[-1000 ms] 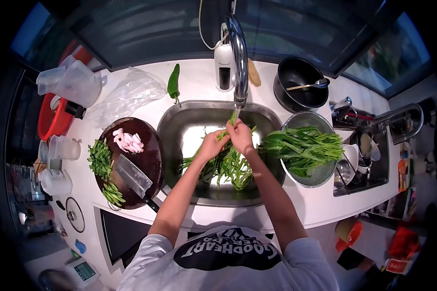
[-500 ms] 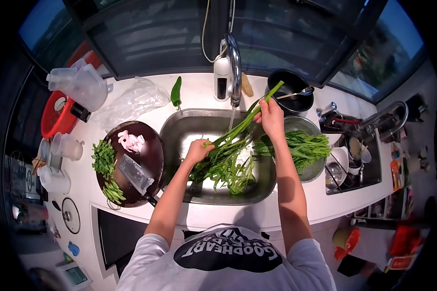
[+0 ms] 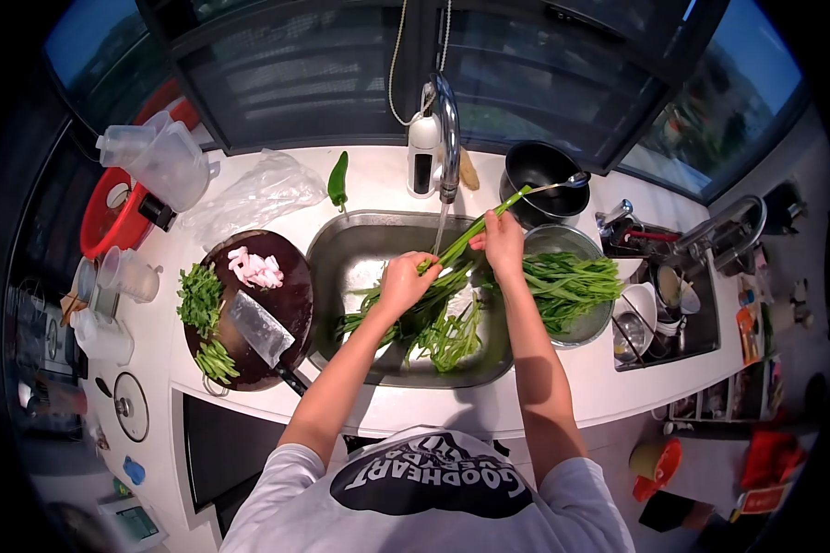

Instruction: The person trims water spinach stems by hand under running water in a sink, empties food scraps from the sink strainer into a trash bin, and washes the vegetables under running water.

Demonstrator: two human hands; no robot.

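My right hand (image 3: pixel 503 247) is closed round the upper stems of a bunch of leafy greens (image 3: pixel 457 249), over the right side of the metal sink (image 3: pixel 318 313). Lower on the same stems, my left hand (image 3: pixel 406 284) grips them above the sink's middle. Leaves hang down into the basin, and more loose greens (image 3: pixel 449 343) lie at its bottom. Water runs from the curved tap (image 3: pixel 448 138) beside the bunch. Right of the sink, a metal bowl (image 3: pixel 576 241) holds more long greens (image 3: pixel 572 288).
Left of the sink, a round dark chopping board (image 3: pixel 286 267) carries a cleaver (image 3: pixel 263 329), pale meat pieces (image 3: pixel 255 267) and chopped greens (image 3: pixel 200 300). A green pepper (image 3: pixel 338 180) lies behind. A black pot (image 3: pixel 526 170) with a spoon stands back right, near a dish-filled second sink (image 3: pixel 701 341).
My left hand has moved right and up along the stems, closer to my right hand. My right hand has come down slightly with the bunch.
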